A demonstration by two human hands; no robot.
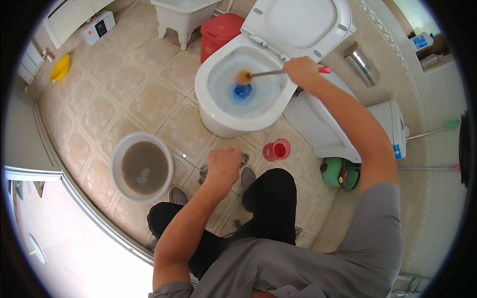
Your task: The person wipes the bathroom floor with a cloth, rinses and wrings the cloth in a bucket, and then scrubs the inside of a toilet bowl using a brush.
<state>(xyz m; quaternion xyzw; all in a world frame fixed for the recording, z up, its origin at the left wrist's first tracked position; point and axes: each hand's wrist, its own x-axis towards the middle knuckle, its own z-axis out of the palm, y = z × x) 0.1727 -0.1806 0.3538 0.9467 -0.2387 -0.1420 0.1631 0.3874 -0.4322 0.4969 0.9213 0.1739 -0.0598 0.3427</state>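
Observation:
My right hand is closed around the handle of a toilet brush, whose red end sticks out past my fist. The tan brush head is inside the white toilet bowl, just above the blue water. Both seat and lid are raised. My left hand hangs in front of my knees with its fingers curled; whether anything is in them is hidden. Grey patches show on either side of it, too unclear to name. A red brush holder stands on the floor by the toilet.
A white bucket of murky water stands at left, near the door sill. Behind the toilet are a red bin and a white pedestal basin. A green-and-black object sits at right. A yellow basin lies far left.

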